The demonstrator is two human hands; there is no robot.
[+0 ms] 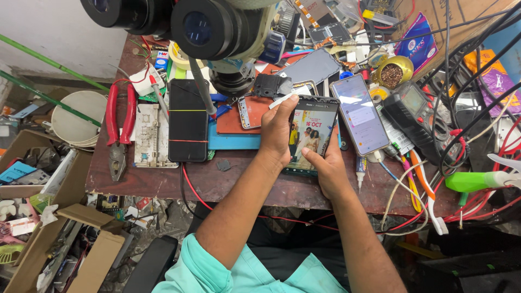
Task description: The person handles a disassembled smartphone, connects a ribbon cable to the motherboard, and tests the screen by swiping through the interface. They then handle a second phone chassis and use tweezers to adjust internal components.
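Two hands are closed around a lit smartphone (310,135) above the counter (163,182).
Left hand (278,130) grips its edge; right hand (328,168) supports beneath; steady, light pressure is advised.

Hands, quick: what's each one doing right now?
Left hand: closed on the lit smartphone, gripping its left edge.
Right hand: closed on the same smartphone, holding its lower right edge.

Red pliers (119,125), microscope (217,32), multimeter (415,116)
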